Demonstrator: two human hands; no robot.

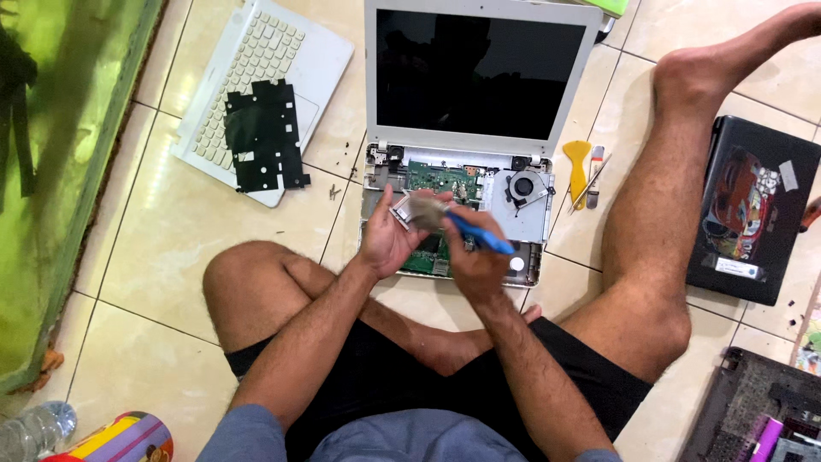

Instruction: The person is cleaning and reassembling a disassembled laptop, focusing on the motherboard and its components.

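While seated cross-legged on the tiled floor (162, 214), holding a small metal part (409, 211) in the left hand (389, 235), palm up, fingers curled around its lower edge. Gripping a blue-handled brush (475, 233) in the right hand (473, 261), fist closed on the handle. Long axis of the brush slanted: bristles (430, 214) pointing up-left onto the metal part, handle end pointing down-right. Both hands close together, just above the opened white laptop (479, 77) with bare green board (440, 180) and round fan (522, 186). Farther left, lying on the tiles, a detached white keyboard cover (256, 60) with a black sheet (265, 135) on it. To the right, a yellow pry tool (578, 167), a screwdriver (592, 182) and a dark laptop (757, 210) beside the leg.
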